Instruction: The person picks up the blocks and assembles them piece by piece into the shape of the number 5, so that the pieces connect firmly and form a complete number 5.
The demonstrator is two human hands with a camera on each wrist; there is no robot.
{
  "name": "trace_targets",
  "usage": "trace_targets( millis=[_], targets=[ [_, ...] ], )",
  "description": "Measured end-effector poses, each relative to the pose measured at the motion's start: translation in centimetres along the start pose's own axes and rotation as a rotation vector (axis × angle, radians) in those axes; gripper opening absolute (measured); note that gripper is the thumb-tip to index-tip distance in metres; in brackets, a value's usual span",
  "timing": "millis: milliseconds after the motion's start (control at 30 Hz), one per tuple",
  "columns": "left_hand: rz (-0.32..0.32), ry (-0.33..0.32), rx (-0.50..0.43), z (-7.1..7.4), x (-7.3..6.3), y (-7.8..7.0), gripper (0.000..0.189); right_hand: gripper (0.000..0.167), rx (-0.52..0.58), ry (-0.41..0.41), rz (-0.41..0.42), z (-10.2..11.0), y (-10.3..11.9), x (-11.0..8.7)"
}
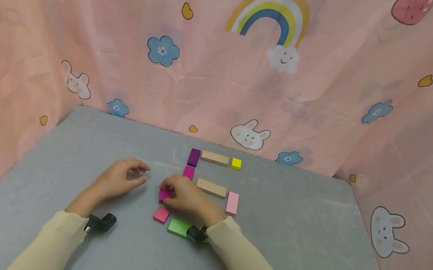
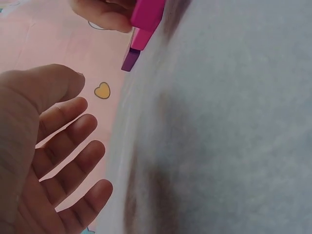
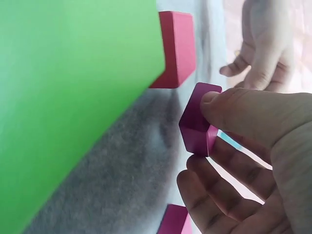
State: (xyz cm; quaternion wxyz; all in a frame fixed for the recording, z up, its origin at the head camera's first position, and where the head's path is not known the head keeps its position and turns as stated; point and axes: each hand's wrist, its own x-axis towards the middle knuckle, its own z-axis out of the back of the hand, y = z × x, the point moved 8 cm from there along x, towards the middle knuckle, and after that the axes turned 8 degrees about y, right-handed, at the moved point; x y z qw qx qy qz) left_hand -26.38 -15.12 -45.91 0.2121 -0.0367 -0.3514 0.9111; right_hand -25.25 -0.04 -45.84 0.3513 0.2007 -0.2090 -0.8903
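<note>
My right hand (image 1: 185,196) pinches a magenta block (image 3: 197,117) between thumb and fingers, low over the table. The thumb lies on the block's face in the right wrist view. To the left, my left hand (image 1: 120,179) hovers with its fingers loosely spread, holding nothing. A reddish-pink block (image 1: 161,215) lies just in front of the held one. Behind it, another magenta block (image 1: 189,172) is partly hidden by the right hand, and a dark purple block (image 1: 194,157) stands farther back. Under the right wrist, a green block (image 1: 177,227) is partly covered.
Two plain wooden blocks (image 1: 214,158) lie crosswise, one behind the other. A yellow block (image 1: 236,163) is at the back right, with a light pink block (image 1: 232,203) nearer. Grey cloth covers the table (image 1: 289,241); a patterned pink curtain (image 1: 205,95) hangs around it.
</note>
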Motion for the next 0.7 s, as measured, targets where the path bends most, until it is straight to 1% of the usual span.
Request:
trace_targets(
  millis=[100,267,400,500,567,600,633,700],
  targets=[
    [0.005,-0.003,-0.005,0.2,-0.1,0.1,0.027,0.028,-0.017,0.021,0.004,-0.4,0.0,0.3],
    [0.005,-0.024,-0.007,0.6,-0.1,0.2,0.026,0.028,-0.031,0.022,0.011,-0.7,-0.1,0.6],
    [-0.002,-0.038,-0.006,0.5,-0.2,0.3,0.025,0.029,-0.015,0.037,0.0,-1.1,-0.2,0.6],
    [0.014,-0.034,0.0,0.4,-0.4,0.3,0.026,0.03,0.008,0.028,-0.012,-1.2,-0.4,0.3],
    [0.037,-0.031,0.017,0.5,-0.4,0.2,0.028,0.031,0.026,0.002,-0.019,-0.4,-0.6,-0.2],
    [0.047,-0.034,0.03,0.7,-0.3,0.1,0.029,0.031,0.035,-0.02,-0.021,0.3,-0.8,-0.5],
    [0.053,-0.038,0.047,1.0,-0.3,0.0,0.031,0.032,0.044,-0.045,-0.025,1.3,-1.0,-1.0],
    [0.066,-0.052,0.082,1.8,-0.2,-0.6,0.036,0.032,0.045,-0.111,-0.025,3.7,-1.4,-2.1]
  ],
)
